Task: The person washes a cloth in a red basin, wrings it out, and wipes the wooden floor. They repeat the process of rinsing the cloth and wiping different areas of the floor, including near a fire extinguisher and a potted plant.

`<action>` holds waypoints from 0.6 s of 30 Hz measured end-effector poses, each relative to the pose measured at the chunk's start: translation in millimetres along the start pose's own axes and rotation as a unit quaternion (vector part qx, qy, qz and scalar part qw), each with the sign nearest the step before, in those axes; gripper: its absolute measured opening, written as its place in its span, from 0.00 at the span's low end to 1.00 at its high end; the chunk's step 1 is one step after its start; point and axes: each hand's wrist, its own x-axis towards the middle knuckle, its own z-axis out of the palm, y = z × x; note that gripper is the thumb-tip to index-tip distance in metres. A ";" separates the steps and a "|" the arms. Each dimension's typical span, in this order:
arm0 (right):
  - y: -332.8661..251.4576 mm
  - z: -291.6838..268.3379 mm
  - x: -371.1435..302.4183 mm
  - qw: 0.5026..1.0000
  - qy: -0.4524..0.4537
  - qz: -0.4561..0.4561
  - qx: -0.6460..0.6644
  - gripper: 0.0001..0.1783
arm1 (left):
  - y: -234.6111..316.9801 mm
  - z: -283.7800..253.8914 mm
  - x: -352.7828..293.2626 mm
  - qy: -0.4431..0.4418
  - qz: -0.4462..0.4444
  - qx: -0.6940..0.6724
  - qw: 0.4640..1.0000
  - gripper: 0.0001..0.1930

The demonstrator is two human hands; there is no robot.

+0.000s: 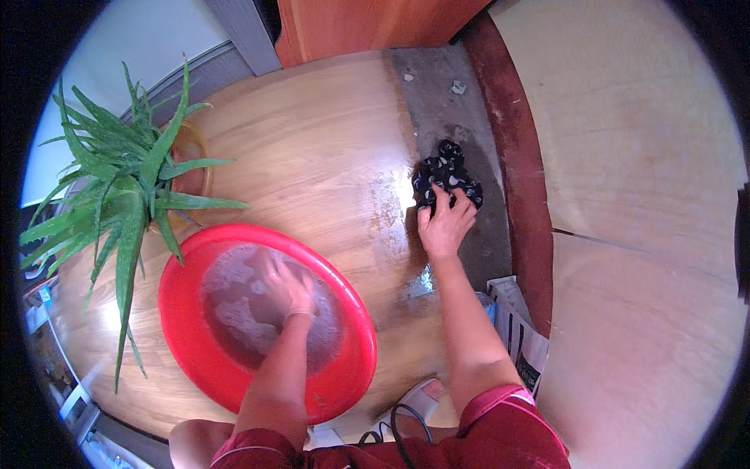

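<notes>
A red oval basin stands on the floor to the left, with murky, sudsy water inside. My left hand dips into that water, its fingers blurred and partly under the surface. To the right, my right hand grips the near side of a bunched, wet black cloth with pale spots. The cloth lies crumpled on the grey floor strip, and its underside is hidden.
An aloe plant in a yellowish pot reaches its leaves toward the basin's left rim. Puddles wet the wood-look floor beside the grey strip. A pale board wall bounds the right side. A printed bag sits near my right forearm.
</notes>
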 end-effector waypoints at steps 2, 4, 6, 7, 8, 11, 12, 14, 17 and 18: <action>4.9 12.3 8.1 0.999 0.034 0.008 -0.010 0.23 | -0.2 4.9 -1.0 0.011 0.011 -0.003 1.000 0.36; 17.8 14.8 12.1 0.999 0.047 0.001 -0.015 0.23 | 10.0 0.1 0.7 -0.029 -0.002 -0.038 0.999 0.35; 14.2 18.5 13.0 0.998 0.065 -0.013 0.004 0.23 | -15.4 23.1 -0.8 0.007 0.008 0.001 1.000 0.34; 16.5 20.0 12.6 0.998 0.065 -0.010 0.003 0.23 | -9.2 25.4 2.5 0.037 0.022 0.011 0.999 0.32; 18.6 21.3 12.1 0.997 0.075 -0.019 0.013 0.23 | -10.2 22.2 2.9 0.036 0.025 0.010 0.999 0.32; 24.4 25.4 9.0 0.997 0.072 -0.019 0.023 0.23 | -16.0 -10.1 7.2 0.004 0.007 -0.154 0.988 0.26; 25.8 25.9 9.6 0.997 0.075 -0.018 0.032 0.23 | -26.5 -0.6 11.3 0.090 0.003 -0.142 0.986 0.22; 24.4 27.1 9.8 0.996 0.079 -0.019 0.045 0.23 | -28.9 10.4 29.6 0.158 -0.096 -0.185 0.965 0.20; 23.2 26.2 11.0 0.995 0.083 -0.031 0.047 0.23 | -24.9 39.5 55.9 0.283 -0.196 -0.141 0.928 0.16; 20.3 25.7 11.1 0.996 0.076 -0.028 0.045 0.24 | -24.7 48.4 62.6 0.333 -0.238 -0.075 0.909 0.16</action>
